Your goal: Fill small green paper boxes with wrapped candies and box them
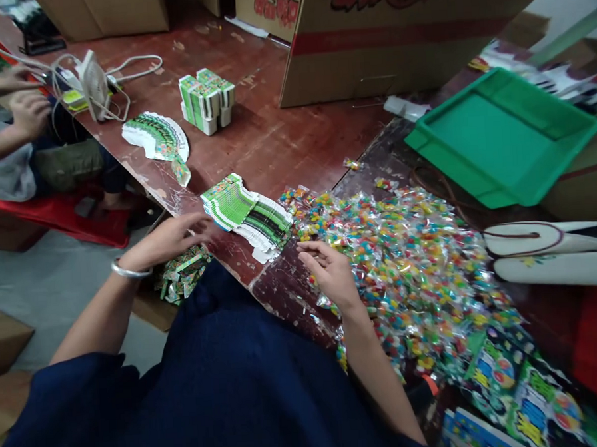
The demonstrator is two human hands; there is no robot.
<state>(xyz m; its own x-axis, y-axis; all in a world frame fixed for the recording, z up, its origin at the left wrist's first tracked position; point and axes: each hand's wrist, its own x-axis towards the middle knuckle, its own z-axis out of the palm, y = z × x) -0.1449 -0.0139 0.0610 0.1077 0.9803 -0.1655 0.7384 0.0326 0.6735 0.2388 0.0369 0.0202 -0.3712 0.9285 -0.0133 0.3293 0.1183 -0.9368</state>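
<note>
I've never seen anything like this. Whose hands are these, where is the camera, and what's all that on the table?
There's no machine here: these are a person's bare hands. The one picture comes from a camera on that person's head, looking forward and down. The left hand, blurred, is beside a spread of green-and-white cards; the right hand is by a heap of candy packets. I see nothing held in either. Farther back on the table are a card fan and card stacks. At the left edge, someone else's hands show.
</note>
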